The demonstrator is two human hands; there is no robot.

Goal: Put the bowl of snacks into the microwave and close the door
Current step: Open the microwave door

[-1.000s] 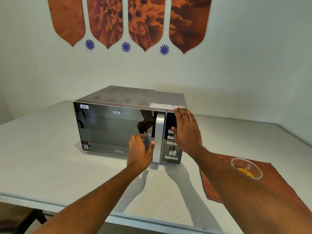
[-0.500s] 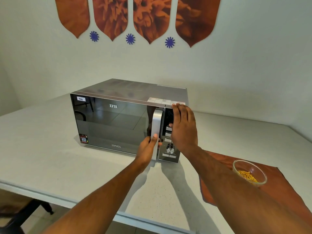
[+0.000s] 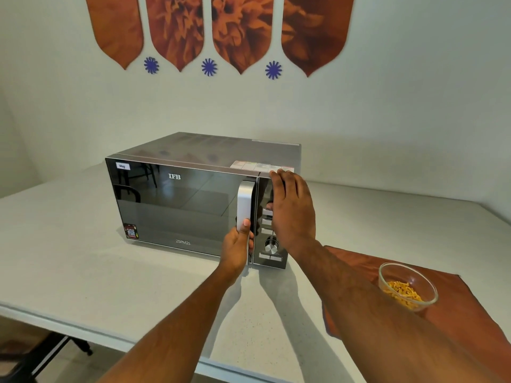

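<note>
A silver microwave [image 3: 182, 205] with a dark mirrored door stands on the white table, its door closed. My left hand [image 3: 237, 248] grips the lower end of the silver door handle [image 3: 244, 201]. My right hand [image 3: 291, 210] lies flat against the control panel, fingers reaching the microwave's top edge, holding nothing. A clear glass bowl [image 3: 407, 286] with yellow snack sticks sits on a brown mat [image 3: 470, 322] to the right, partly behind my right forearm.
The white table [image 3: 83, 261] runs to a front edge near me, with a dark chair below at the lower left. A white wall with orange petal shapes and blue stars rises behind the microwave.
My left hand moved from in front of the door onto the lower end of the handle and closed on it. My right hand stayed pressed on the control panel. The door stays closed.
</note>
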